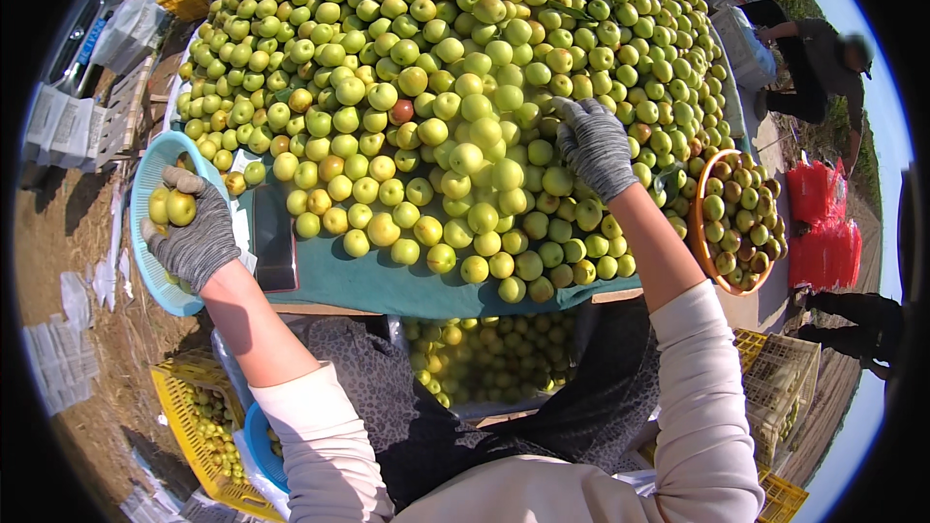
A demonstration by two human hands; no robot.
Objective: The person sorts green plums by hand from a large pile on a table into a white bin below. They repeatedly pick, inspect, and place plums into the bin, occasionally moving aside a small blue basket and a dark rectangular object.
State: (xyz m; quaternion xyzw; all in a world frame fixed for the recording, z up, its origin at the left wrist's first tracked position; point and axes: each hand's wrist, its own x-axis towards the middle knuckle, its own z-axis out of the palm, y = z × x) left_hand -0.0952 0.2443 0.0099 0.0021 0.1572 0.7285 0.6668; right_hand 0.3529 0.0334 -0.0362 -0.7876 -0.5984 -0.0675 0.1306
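Note:
A large heap of round yellow-green fruits [368,97], like small apples or jujubes, covers the table in front of me. My left hand [199,240], in a grey knit glove, is closed around a few yellow-green fruits [172,205] over a light blue plastic basket [155,283]. On the heap's right side lies my right hand [595,147], gloved alike, its fingers stretched toward the left and resting on fruits, with nothing gripped that shows. Left of it, some fruits in the middle look smeared, as if rolling.
An orange basket [705,223] with darker, brownish fruits stands on the right. Below the green table cover [387,281], more fruits fill a container between my legs. A yellow crate [174,407] is at lower left. Red bags [823,257] and another person [823,58] are at right.

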